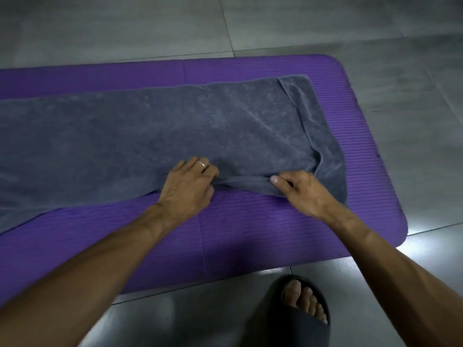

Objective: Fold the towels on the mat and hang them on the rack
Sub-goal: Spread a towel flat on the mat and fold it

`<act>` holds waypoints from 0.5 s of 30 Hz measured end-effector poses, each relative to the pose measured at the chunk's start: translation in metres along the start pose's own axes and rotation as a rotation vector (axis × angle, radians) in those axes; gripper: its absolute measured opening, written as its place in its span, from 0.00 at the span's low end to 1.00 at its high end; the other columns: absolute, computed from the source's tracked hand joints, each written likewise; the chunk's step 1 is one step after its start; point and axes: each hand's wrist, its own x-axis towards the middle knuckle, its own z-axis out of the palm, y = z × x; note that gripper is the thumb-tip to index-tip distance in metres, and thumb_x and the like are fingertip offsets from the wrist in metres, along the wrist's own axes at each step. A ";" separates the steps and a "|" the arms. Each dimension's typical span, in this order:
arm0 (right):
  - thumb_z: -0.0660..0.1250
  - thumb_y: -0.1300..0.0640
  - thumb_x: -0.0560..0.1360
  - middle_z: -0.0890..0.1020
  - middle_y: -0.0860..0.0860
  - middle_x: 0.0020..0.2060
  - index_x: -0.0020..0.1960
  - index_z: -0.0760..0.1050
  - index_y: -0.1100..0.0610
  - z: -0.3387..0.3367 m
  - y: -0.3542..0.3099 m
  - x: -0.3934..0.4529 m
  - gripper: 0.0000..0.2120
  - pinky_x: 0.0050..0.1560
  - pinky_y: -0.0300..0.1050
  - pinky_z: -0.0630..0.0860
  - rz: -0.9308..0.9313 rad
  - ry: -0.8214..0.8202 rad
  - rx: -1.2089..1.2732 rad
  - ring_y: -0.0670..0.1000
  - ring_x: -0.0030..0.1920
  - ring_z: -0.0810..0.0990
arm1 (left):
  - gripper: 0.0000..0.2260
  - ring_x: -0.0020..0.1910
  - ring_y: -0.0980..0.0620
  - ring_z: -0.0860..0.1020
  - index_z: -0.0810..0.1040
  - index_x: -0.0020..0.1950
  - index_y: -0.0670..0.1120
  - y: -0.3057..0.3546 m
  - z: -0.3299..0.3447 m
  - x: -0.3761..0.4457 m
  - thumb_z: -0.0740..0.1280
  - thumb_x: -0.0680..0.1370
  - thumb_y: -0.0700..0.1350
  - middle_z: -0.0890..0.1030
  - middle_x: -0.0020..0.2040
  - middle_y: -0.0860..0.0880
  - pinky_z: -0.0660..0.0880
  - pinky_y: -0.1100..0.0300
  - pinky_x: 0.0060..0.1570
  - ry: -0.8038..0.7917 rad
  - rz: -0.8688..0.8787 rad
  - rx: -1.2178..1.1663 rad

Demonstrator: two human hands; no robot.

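- Towel [155, 136]: grey, spread lengthwise on mat [250, 236], running off the view's left edge; right end already doubled back, a lower layer showing beyond it.
- Near edge bunched into a ridge between the two hands.
- Left hand [190, 186]: fingers curled, pinching near edge; ring [202, 164] on one finger.
- Right hand [298, 189]: thumb and curled fingers gripping same edge, close to right corner.
- Step judged: folding stage, early; near edge gathered for a lengthwise fold.
- Next move judged to call for: lifting edge evenly, carrying to far edge, matching corners.
- Rack: not in view.
- Beyond: grey floor tiles [400, 96]; slippered foot [304, 303] just off mat.
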 end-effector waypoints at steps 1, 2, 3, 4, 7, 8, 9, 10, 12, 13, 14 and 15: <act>0.60 0.49 0.80 0.67 0.42 0.25 0.29 0.62 0.48 -0.002 0.005 -0.004 0.21 0.38 0.40 0.66 -0.030 0.008 -0.039 0.41 0.27 0.68 | 0.09 0.40 0.45 0.78 0.80 0.45 0.44 -0.002 -0.009 -0.004 0.68 0.66 0.40 0.78 0.41 0.47 0.74 0.54 0.38 0.006 0.075 0.012; 0.60 0.49 0.80 0.67 0.41 0.26 0.29 0.61 0.47 -0.001 0.011 -0.009 0.21 0.40 0.43 0.68 -0.052 0.012 -0.083 0.42 0.29 0.70 | 0.10 0.39 0.45 0.78 0.81 0.45 0.44 -0.005 -0.016 -0.012 0.68 0.65 0.39 0.79 0.40 0.47 0.75 0.54 0.36 -0.013 0.153 0.025; 0.60 0.48 0.80 0.68 0.41 0.28 0.30 0.61 0.46 0.003 0.016 -0.015 0.20 0.41 0.47 0.71 -0.061 0.018 -0.118 0.46 0.32 0.73 | 0.10 0.36 0.46 0.78 0.81 0.44 0.44 -0.010 -0.024 -0.022 0.69 0.63 0.38 0.79 0.38 0.47 0.75 0.55 0.34 -0.051 0.209 0.040; 0.60 0.47 0.80 0.70 0.42 0.30 0.31 0.63 0.46 0.008 0.019 -0.021 0.19 0.42 0.51 0.73 -0.064 0.036 -0.150 0.52 0.36 0.77 | 0.11 0.33 0.46 0.78 0.80 0.42 0.44 -0.017 -0.028 -0.032 0.71 0.61 0.36 0.79 0.36 0.48 0.74 0.56 0.31 -0.094 0.241 0.053; 0.57 0.43 0.77 0.78 0.52 0.38 0.35 0.77 0.54 0.030 0.018 -0.029 0.20 0.40 0.56 0.77 -0.070 0.100 -0.401 0.60 0.44 0.79 | 0.13 0.28 0.47 0.77 0.78 0.38 0.45 -0.045 -0.039 -0.064 0.74 0.57 0.35 0.77 0.31 0.49 0.68 0.61 0.23 -0.293 0.262 0.124; 0.59 0.44 0.76 0.79 0.54 0.41 0.38 0.80 0.56 0.036 0.013 -0.028 0.19 0.41 0.55 0.77 -0.043 0.070 -0.499 0.61 0.46 0.79 | 0.14 0.28 0.48 0.77 0.77 0.38 0.46 -0.055 -0.041 -0.073 0.75 0.57 0.36 0.77 0.31 0.50 0.65 0.62 0.22 -0.340 0.280 0.174; 0.63 0.45 0.74 0.80 0.55 0.44 0.40 0.81 0.57 0.039 0.004 -0.026 0.17 0.45 0.55 0.75 0.004 0.041 -0.583 0.61 0.49 0.79 | 0.14 0.28 0.49 0.77 0.78 0.38 0.47 -0.064 -0.042 -0.081 0.76 0.56 0.37 0.77 0.32 0.51 0.62 0.63 0.22 -0.379 0.300 0.219; 0.66 0.45 0.72 0.80 0.56 0.46 0.41 0.82 0.57 0.042 -0.006 -0.025 0.15 0.49 0.54 0.73 0.055 0.018 -0.657 0.60 0.51 0.78 | 0.15 0.29 0.49 0.77 0.78 0.39 0.47 -0.074 -0.042 -0.087 0.76 0.56 0.38 0.77 0.33 0.50 0.61 0.63 0.23 -0.386 0.312 0.245; 0.64 0.42 0.66 0.79 0.56 0.47 0.45 0.81 0.56 0.051 -0.030 -0.024 0.19 0.50 0.53 0.71 0.050 0.046 -0.756 0.60 0.51 0.77 | 0.18 0.31 0.46 0.78 0.79 0.41 0.44 -0.096 -0.045 -0.094 0.77 0.53 0.39 0.78 0.36 0.47 0.67 0.61 0.24 -0.337 0.284 0.256; 0.61 0.40 0.64 0.78 0.56 0.46 0.47 0.79 0.56 0.060 -0.048 -0.024 0.23 0.48 0.54 0.71 0.003 0.065 -0.749 0.60 0.49 0.77 | 0.20 0.34 0.44 0.78 0.79 0.44 0.43 -0.107 -0.046 -0.097 0.77 0.54 0.40 0.78 0.39 0.45 0.71 0.58 0.28 -0.323 0.241 0.274; 0.60 0.39 0.63 0.77 0.56 0.46 0.50 0.77 0.55 0.072 -0.068 -0.024 0.25 0.47 0.54 0.72 -0.065 0.081 -0.710 0.60 0.49 0.76 | 0.22 0.37 0.43 0.78 0.79 0.47 0.43 -0.117 -0.049 -0.100 0.77 0.54 0.42 0.78 0.41 0.44 0.72 0.55 0.32 -0.326 0.195 0.304; 0.61 0.39 0.63 0.76 0.55 0.48 0.54 0.76 0.55 0.088 -0.089 -0.022 0.27 0.47 0.53 0.72 -0.140 0.086 -0.661 0.60 0.50 0.76 | 0.22 0.40 0.42 0.77 0.78 0.49 0.43 -0.126 -0.051 -0.106 0.76 0.57 0.43 0.78 0.43 0.44 0.72 0.53 0.36 -0.338 0.152 0.323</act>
